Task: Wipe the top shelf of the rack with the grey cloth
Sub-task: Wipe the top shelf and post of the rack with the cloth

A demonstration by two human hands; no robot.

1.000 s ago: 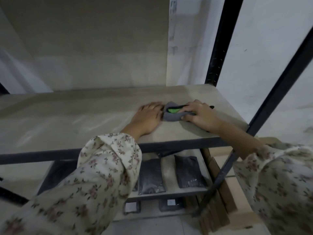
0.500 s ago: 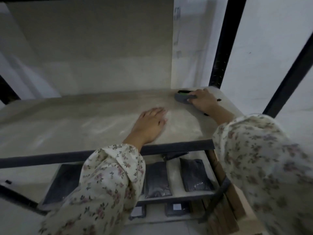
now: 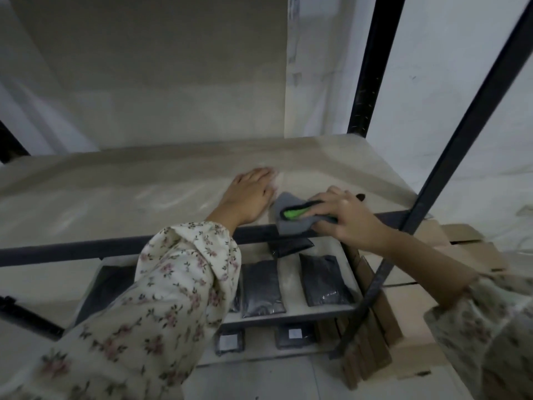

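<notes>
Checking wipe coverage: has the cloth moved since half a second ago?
Yes. The cloth came forward from beside the rear post to the front rail of the shelf.

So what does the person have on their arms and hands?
Both arms are in long, loose sleeves of cream fabric printed with small pink flowers and dark leaves. The left sleeve ends in a gathered cuff at the wrist. The right sleeve stops further up and leaves the forearm uncovered. The left hand and right hand are bare, with no gloves, rings or watch showing.
</notes>
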